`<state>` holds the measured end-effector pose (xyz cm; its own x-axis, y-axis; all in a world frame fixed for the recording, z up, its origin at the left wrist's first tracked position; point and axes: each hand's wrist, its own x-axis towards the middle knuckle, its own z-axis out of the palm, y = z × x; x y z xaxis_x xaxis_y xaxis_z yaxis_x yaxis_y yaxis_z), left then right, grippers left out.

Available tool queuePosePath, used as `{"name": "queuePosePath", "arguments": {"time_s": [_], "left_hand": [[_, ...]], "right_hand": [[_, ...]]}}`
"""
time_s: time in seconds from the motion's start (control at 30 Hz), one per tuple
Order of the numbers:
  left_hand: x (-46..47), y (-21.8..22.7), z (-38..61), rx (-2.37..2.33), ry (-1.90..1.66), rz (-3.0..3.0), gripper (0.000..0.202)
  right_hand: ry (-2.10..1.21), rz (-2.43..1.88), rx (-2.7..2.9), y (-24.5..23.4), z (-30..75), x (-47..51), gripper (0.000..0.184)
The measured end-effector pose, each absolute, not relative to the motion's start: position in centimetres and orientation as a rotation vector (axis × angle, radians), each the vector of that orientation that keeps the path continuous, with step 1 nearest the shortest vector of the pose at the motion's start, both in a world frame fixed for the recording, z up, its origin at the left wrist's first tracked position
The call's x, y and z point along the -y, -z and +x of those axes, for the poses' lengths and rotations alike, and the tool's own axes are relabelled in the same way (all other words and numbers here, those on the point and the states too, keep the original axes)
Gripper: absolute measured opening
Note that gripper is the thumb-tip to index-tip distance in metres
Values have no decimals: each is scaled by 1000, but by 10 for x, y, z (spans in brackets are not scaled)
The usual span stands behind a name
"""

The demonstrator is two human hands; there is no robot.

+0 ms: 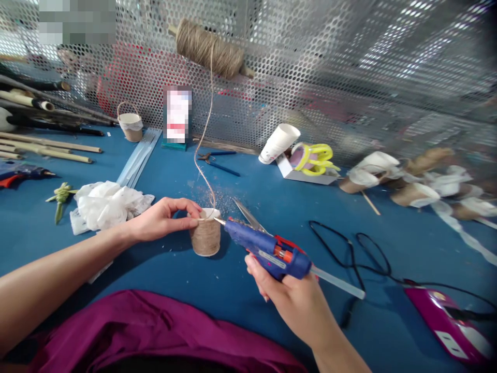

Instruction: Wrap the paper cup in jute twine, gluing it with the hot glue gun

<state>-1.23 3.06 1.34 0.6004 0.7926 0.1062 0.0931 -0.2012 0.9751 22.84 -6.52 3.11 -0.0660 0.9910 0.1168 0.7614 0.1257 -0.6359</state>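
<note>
A small cup wrapped in brown twine stands upright on the blue table. My left hand pinches its left rim between thumb and fingers. In my right hand is a blue hot glue gun, gripped by its handle, with a clear glue stick poking out of its back. The gun's nozzle meets the cup's upper right edge, though I cannot tell if it touches. From a twine spool on the mesh wall, a strand runs down to the cup's rim. Behind the gun lie metal scissors.
Crumpled white lace lies left, near a second glue gun and sticks. Pliers, a phone and a small basket stand or lie behind. A black cable reaches a purple power strip.
</note>
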Motion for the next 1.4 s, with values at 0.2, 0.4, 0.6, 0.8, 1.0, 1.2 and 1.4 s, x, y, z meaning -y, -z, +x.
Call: {"name": "queuePosePath", "arguments": {"time_s": [0.2,0.4,0.6,0.8,1.0,1.2,1.4], "left_hand": [[-30,-15,-12,-752,-756,1681,12],[-28,-17,-11,-758,-748,1678,12],[-28,-17,-10,-739,-748,1682,11],[-31,-15,-13,-695,-747,1695,9],[-35,-17,-16,-677,-712,1730,7],[-38,-19,-18,-657,-688,1729,6],[-38,-20,-19,-654,-669,1719,8]], "right_hand": [[-618,-1658,1882,-42,220,68,32],[-616,-1545,1933,-38,221,65,27],[-566,-1569,1917,-35,222,66,29],[-570,-1600,1863,-36,223,68,29],[-586,-1600,1862,-37,225,67,28],[-505,-1649,1877,-29,231,65,35],[-545,-1674,1847,-28,233,63,34]]}}
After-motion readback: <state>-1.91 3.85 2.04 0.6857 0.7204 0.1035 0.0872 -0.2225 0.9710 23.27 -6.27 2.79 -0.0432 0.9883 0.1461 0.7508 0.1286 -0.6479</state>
